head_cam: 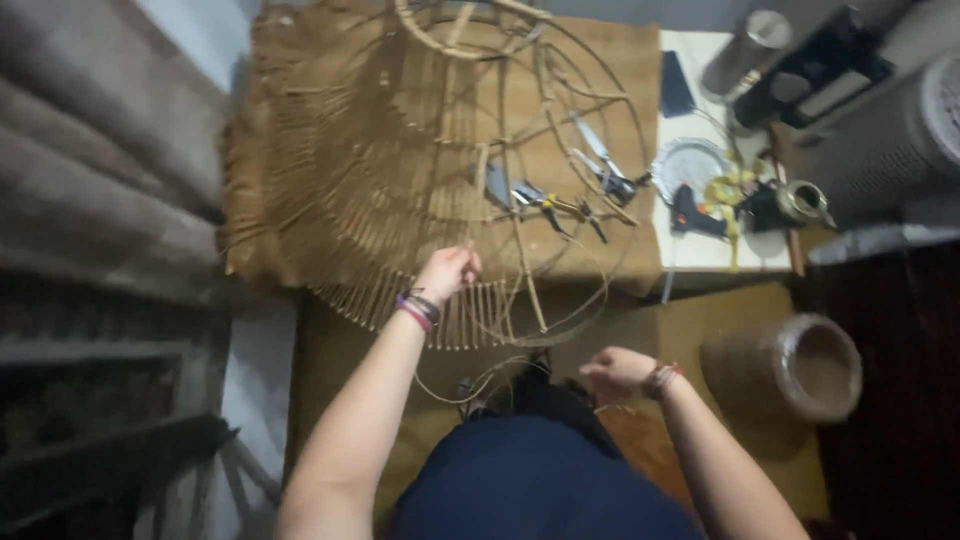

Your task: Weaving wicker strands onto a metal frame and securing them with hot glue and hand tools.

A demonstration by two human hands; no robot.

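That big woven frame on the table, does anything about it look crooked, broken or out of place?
Nothing looks broken. The wire frame is only part wrapped: its left side is covered in tan cord, its right side is bare wire. Pliers and scissors lie on the table under the bare part. The left hand grips the wrapped edge; the right hand holds a loose strand.

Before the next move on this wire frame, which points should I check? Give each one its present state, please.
1. Left hand grips the frame at its lower rim: ok.
2. Right hand holds the cord: cannot tell, too blurred.
3. Cord runs free, no tangle: cannot tell; it loops loosely below the frame.
4. Pliers lie near: ok, but under the frame's wires.
5. Glue gun is away from the hands: ok, on the white board.
6. Roll stands beside the right hand: ok.
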